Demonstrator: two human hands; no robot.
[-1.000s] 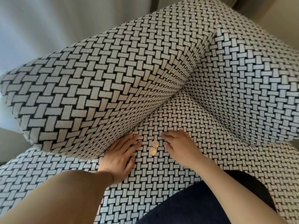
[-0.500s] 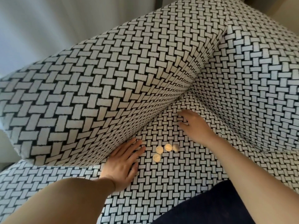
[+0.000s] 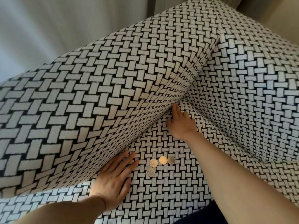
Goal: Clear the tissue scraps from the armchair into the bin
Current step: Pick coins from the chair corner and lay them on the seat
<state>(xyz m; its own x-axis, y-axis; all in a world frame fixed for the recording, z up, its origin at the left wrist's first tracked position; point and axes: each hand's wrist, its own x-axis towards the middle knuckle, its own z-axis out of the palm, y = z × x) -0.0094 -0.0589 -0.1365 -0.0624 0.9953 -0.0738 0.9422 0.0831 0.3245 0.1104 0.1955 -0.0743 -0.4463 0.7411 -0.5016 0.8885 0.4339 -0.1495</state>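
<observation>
Tissue scraps show nowhere on the seat, nor any bin; left hand lies flat beside four coins, while right hand, fingers straight, probes the back crease, likely nearer hidden scraps.

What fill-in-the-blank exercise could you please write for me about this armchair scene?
____ coins lie on the seat.
The left hand rests flat on the seat, to the ____ of the coins.
The right hand reaches ____ from the camera than the left hand.
Missing words: four; left; farther.
</observation>
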